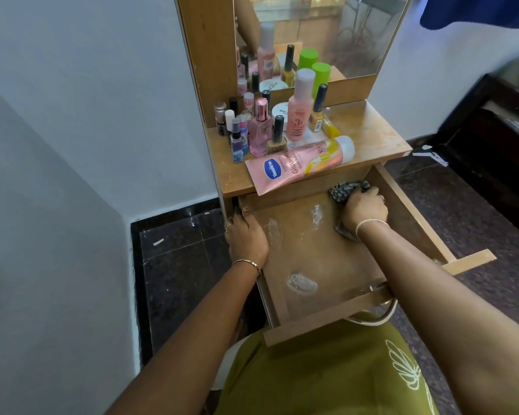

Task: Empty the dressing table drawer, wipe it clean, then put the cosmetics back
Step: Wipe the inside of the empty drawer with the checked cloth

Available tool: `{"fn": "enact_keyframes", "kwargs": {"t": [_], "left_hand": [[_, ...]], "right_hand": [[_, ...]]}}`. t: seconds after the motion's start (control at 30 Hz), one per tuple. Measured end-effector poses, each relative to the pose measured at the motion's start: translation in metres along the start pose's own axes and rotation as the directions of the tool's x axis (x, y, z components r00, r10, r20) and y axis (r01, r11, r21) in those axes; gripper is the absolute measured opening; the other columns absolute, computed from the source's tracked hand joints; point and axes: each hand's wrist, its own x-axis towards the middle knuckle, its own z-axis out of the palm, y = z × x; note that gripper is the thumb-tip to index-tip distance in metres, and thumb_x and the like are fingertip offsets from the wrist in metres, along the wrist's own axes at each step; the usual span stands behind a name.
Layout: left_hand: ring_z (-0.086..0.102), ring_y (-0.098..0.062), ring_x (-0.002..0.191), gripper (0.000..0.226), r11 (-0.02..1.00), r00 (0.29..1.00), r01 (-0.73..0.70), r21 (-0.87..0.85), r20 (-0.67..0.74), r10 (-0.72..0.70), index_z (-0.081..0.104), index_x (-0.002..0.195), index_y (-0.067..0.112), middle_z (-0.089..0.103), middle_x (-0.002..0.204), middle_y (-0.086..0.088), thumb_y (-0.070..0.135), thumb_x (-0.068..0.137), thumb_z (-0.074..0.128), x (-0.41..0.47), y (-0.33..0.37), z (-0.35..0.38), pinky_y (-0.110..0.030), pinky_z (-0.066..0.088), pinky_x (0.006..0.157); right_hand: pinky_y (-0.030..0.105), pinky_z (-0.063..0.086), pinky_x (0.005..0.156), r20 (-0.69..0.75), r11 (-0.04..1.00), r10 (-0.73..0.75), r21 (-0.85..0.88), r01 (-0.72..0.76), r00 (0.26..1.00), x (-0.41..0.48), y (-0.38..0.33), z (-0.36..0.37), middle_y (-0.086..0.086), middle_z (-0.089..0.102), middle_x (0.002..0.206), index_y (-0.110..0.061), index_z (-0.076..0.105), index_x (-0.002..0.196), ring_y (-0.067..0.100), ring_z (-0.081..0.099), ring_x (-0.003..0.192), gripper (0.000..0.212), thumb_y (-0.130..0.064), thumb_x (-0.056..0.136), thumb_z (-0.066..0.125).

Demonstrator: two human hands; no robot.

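Looking down from the head camera, I see my green garment (327, 378) nearest, and past it the wooden drawer (318, 298) pulled out toward me, its long axis running from its front panel by my lap back under the bench (381, 136). A metal handle (384, 313) hangs from that front panel. The drawer floor holds no cosmetics; three pale smears (301, 283) mark the wood.

My left hand (246, 238) sits on the drawer's left wall near the back corner, fingers (237, 220) curled over the edge and gripping it. My right hand (364, 211) presses down in the far right part of the drawer, fingers clenched around a grey patterned cloth (346, 190) bunched under the palm, touching the drawer floor close to the back wall.

Beyond, on the bench top, a pink tube (300, 166) lies on its side, cap pointing right and flat tail hanging over the front edge to the left; it reads "Vaseline" and "Gluta-Hya". Behind it stands a pink bottle (300, 115) marked "3x", a white jar (280, 113) reading "NAIL", a pink perfume bottle (261, 130), several nail polish bottles (277, 136) and a green-capped container (321, 77). All stand upright, clustered at the left rear against the mirror (342, 34), which reflects them.
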Motion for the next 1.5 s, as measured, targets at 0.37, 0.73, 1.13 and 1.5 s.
{"fn": "enact_keyframes", "kwargs": {"t": [0.37,0.73,1.13,1.5], "left_hand": [[0.030,-0.032,0.137,0.051,0.999,1.000,0.008,-0.041,-0.023,-0.009,0.043,0.137,0.010,0.033,0.149,-0.015,0.038,0.102,0.020,-0.001,0.000,0.002,-0.044,0.023,0.111],[0.033,-0.032,0.134,0.049,1.000,1.000,-0.008,-0.019,-0.027,0.008,0.045,0.136,0.009,0.037,0.145,-0.016,0.035,0.103,0.021,-0.004,0.003,0.000,-0.041,0.025,0.108],[0.037,-0.031,0.132,0.049,0.999,1.000,-0.015,-0.030,-0.019,0.014,0.045,0.134,0.011,0.040,0.143,-0.014,0.038,0.102,0.020,-0.007,0.005,-0.002,-0.043,0.028,0.107],[0.038,-0.032,0.131,0.050,1.000,1.000,-0.007,-0.004,-0.025,0.007,0.047,0.131,0.009,0.039,0.142,-0.016,0.039,0.102,0.019,-0.009,0.005,-0.002,-0.044,0.030,0.106]], "right_hand": [[0.040,0.036,0.105,0.064,0.952,-0.304,0.004,0.305,0.950,-0.039,-0.067,0.027,0.026,0.037,0.142,-0.002,0.058,0.125,0.038,0.044,0.125,0.042,-0.024,0.096,0.037],[0.041,0.046,0.091,0.034,0.866,-0.494,-0.062,0.495,0.869,-0.070,-0.084,0.032,0.013,0.030,0.147,-0.002,0.062,0.118,0.035,0.048,0.118,0.032,-0.012,0.094,0.043],[0.039,0.048,0.089,0.110,0.610,-0.765,-0.195,0.768,0.635,-0.071,-0.075,0.026,0.010,0.039,0.141,-0.014,0.061,0.125,0.031,0.048,0.118,0.032,-0.017,0.095,0.049],[0.034,0.045,0.096,0.354,0.475,-0.812,-0.064,0.878,0.465,-0.108,-0.021,0.008,-0.003,0.054,0.132,-0.026,0.062,0.122,0.021,0.050,0.118,0.046,-0.005,0.081,0.062]]}}
